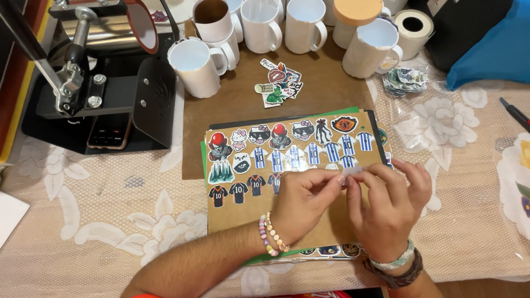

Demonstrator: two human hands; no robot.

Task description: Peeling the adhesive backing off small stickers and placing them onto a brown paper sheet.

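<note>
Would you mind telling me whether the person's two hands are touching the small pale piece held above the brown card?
Touching. The head view shows the fingertips of the left hand and the right hand pinching the small pale piece from both sides, with no gap.

Small pale sticker [351, 172] — pinched btwn fingertips, above brown board.

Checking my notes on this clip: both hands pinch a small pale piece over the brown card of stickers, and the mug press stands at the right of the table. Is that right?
One thing is off: the mug press stands at the left of the table, as the head view shows. The rest holds: the left hand and right hand pinch the small pale piece over the brown card of stickers.
</note>
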